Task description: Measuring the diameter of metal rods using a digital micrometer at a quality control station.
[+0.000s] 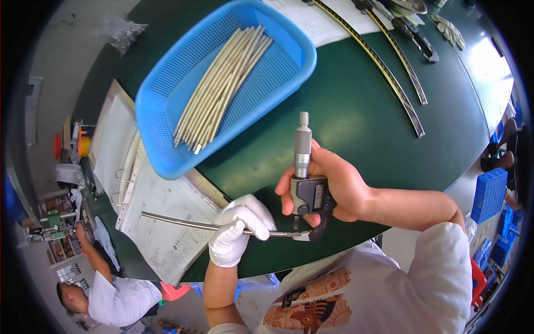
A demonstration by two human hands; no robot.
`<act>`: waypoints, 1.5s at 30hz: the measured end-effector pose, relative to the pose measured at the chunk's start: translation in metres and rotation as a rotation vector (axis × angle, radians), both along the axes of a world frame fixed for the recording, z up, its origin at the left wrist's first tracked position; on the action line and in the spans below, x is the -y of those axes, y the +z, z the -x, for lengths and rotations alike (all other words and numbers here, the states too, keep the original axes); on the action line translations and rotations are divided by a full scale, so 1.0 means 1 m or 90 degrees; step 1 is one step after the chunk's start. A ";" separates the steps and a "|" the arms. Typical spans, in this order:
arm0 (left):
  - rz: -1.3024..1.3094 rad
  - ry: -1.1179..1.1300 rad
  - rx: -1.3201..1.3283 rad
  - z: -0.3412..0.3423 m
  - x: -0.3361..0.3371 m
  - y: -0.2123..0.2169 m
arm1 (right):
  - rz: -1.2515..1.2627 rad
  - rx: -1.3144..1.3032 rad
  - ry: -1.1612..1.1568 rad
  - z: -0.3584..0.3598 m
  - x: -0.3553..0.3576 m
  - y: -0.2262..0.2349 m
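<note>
My left hand [239, 231], in a white glove, grips a thin metal rod [178, 221] between thumb and fingers. The rod lies nearly level, its free end reaching left over the papers. Its right end sits at the jaws of a digital micrometer [308, 195]; whether they touch it I cannot tell. My bare right hand [345, 186] is wrapped round the micrometer's frame, with the silver thimble pointing away from me. Beyond my hands a blue plastic basket [151, 153] holds a bundle of similar metal rods [222, 89].
An open ring binder with papers [167, 239] lies left on the green table [356, 111]. Two long strip-like tools [384, 69], a black caliper-like tool [414, 39] and a white glove [449, 30] lie far right. Another person [119, 298] works at lower left. Blue crates [489, 195] stand right.
</note>
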State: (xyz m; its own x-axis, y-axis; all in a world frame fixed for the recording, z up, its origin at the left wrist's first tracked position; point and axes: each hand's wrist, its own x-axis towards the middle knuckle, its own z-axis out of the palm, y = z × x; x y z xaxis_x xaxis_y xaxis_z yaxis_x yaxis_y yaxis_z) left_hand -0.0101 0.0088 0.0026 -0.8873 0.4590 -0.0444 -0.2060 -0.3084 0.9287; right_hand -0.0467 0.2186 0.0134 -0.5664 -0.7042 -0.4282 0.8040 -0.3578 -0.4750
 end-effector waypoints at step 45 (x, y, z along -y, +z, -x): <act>0.911 0.019 -0.071 0.197 0.047 0.026 | -0.033 -0.023 0.003 -0.002 0.001 -0.003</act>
